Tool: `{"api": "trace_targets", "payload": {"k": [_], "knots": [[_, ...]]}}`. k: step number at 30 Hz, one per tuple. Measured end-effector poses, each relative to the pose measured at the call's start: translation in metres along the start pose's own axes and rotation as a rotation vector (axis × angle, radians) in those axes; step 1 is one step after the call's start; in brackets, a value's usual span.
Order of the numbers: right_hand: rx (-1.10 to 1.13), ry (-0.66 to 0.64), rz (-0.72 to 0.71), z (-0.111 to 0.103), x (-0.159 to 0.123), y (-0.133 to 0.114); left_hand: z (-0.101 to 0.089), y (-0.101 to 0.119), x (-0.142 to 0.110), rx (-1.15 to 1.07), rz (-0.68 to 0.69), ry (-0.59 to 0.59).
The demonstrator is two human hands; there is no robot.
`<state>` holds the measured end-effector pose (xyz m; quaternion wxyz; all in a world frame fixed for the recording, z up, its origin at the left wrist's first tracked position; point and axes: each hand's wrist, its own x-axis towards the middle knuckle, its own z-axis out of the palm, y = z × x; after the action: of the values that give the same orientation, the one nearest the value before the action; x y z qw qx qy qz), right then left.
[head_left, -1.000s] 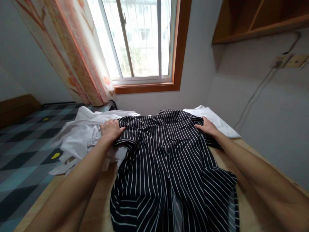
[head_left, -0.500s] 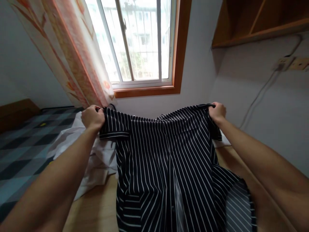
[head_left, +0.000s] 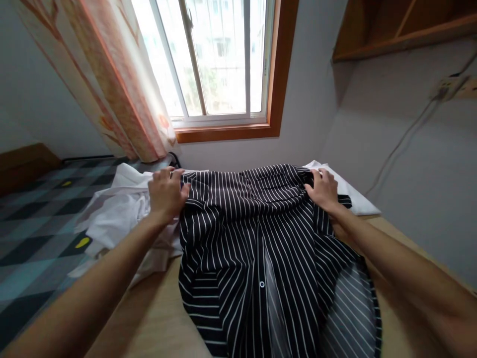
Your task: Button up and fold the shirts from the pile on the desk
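Our left hand (head_left: 167, 195) and right hand (head_left: 322, 190) each pinch one top corner of the striped shirt (head_left: 242, 248), with our thumbs and fingers on the cloth. It is spread over the wooden surface (head_left: 145, 318) in front of us, with wrinkles and one button showing. White clothes (head_left: 115, 221) lie in a heap near our left hand, and a white cloth (head_left: 354, 195) lies just past our right one.

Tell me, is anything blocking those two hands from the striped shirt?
Nothing visible is: the left hand and right hand are at the upper corners of the striped shirt. The white cloth beside the left hand is not in between.
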<state>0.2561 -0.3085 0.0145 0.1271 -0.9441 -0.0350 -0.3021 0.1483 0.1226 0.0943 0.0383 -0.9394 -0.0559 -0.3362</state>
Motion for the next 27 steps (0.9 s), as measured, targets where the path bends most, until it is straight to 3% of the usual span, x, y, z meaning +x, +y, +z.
{"api": "trace_targets", "payload": {"k": [2,4,6,9,13,16,21,24,27], "knots": [[0.075,0.035,-0.203,-0.019,-0.036,-0.025,-0.02,0.036,-0.037,-0.108,0.226,-0.062],[0.164,-0.118,-0.407,-0.042,-0.078,-0.052,-0.038,0.073,-0.078,-0.209,0.412,-0.317],[0.201,-0.35,-0.47,-0.062,-0.12,-0.077,-0.049,0.102,-0.116,-0.272,0.485,-0.531],[0.125,-0.553,-0.535,-0.082,-0.165,-0.102,-0.053,0.128,-0.156,-0.294,0.506,-0.679],[0.044,-0.601,-0.541,-0.091,-0.184,-0.113,-0.05,0.134,-0.17,-0.34,0.459,-0.747],[0.096,-0.653,-0.532,-0.095,-0.181,-0.109,-0.056,0.129,-0.164,-0.538,0.304,-0.802],[0.317,-0.686,-0.466,-0.108,-0.169,-0.093,-0.069,0.118,-0.156,-1.013,-0.008,-1.087],[0.389,-0.716,-0.462,-0.114,-0.167,-0.086,-0.074,0.116,-0.164,-0.922,0.048,-1.111],[0.406,-0.747,-0.473,-0.121,-0.175,-0.081,-0.082,0.115,-0.177,-0.673,0.242,-0.913]]}}
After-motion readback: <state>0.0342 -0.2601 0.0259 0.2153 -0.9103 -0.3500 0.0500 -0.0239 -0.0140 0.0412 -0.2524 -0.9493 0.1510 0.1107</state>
